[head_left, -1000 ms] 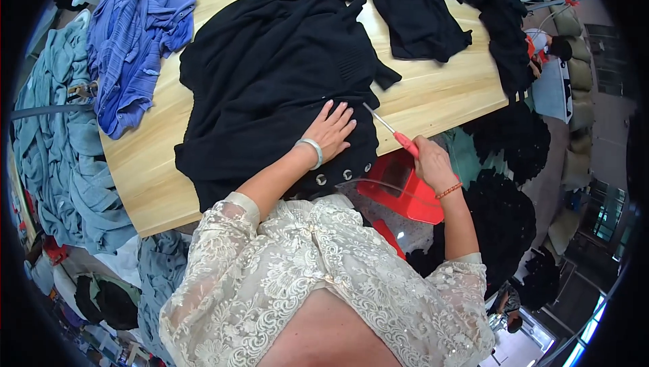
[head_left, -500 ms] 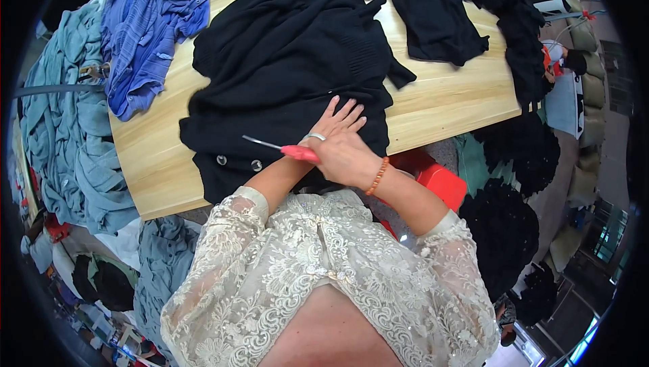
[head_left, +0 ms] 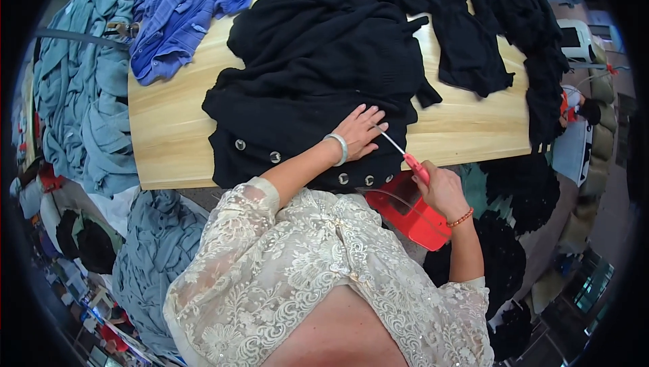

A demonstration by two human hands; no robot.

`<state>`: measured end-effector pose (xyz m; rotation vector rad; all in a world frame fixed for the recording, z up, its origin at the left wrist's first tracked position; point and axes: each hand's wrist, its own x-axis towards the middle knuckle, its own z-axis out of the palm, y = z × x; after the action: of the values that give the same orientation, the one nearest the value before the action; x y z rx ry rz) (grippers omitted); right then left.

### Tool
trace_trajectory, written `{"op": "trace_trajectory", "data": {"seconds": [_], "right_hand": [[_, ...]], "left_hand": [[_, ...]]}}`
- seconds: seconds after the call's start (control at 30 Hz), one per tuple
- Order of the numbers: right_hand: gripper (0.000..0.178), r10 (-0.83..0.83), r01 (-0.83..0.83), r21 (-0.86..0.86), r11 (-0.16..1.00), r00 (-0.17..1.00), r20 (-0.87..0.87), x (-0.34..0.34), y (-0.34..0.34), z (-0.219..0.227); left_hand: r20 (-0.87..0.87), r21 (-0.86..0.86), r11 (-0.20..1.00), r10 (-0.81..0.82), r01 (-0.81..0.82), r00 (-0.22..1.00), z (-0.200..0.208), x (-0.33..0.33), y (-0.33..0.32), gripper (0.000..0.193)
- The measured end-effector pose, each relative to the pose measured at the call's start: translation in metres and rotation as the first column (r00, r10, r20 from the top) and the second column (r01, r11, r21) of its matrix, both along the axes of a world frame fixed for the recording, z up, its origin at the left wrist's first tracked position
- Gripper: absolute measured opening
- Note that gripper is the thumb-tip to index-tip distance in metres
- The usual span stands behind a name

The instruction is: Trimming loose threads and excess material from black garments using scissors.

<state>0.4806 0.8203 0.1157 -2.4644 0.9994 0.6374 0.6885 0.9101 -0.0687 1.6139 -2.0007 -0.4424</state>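
Note:
A black knit cardigan [head_left: 318,49] with shiny round buttons along its near edge lies rumpled on the wooden table. My left hand [head_left: 358,133] rests flat on its near right part, fingers stretched out. To the right, past the table's near edge, my right hand [head_left: 443,191] is closed around the red handle of a thin metal-shafted tool [head_left: 411,161]. The shaft slants up and left, its tip by the fingers of my left hand. Whether the tip touches the cloth or the hand I cannot tell, nor what kind of tool it is.
Blue garments [head_left: 179,12] and a grey-green pile [head_left: 84,90] flank the wooden table [head_left: 169,130] on the left. More black garments [head_left: 473,49] lie at its right. Below the near edge sits a red container [head_left: 426,225], with dark heaps [head_left: 520,188] beyond it.
My right hand has swung right and down with the red-handled tool, away from above my left wrist. My left hand stays on the cardigan. The whole view has shifted a little.

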Motion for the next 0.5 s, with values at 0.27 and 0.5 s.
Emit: {"op": "trace_trajectory", "data": {"seconds": [0.27, 0.5], "right_hand": [[0.018, 0.152, -0.159, 0.105, 0.982, 0.986, 0.072, 0.045, 0.008, -0.005], [0.019, 0.293, -0.316, 0.125, 0.941, 0.941, 0.171, 0.106, 0.023, -0.015]], "left_hand": [[0.183, 0.1, 0.899, 0.404, -0.426, 0.896, 0.025, 0.057, 0.085, 0.074], [0.145, 0.108, 0.742, 0.647, -0.662, 0.749, -0.003, 0.101, 0.13, 0.052]]}}
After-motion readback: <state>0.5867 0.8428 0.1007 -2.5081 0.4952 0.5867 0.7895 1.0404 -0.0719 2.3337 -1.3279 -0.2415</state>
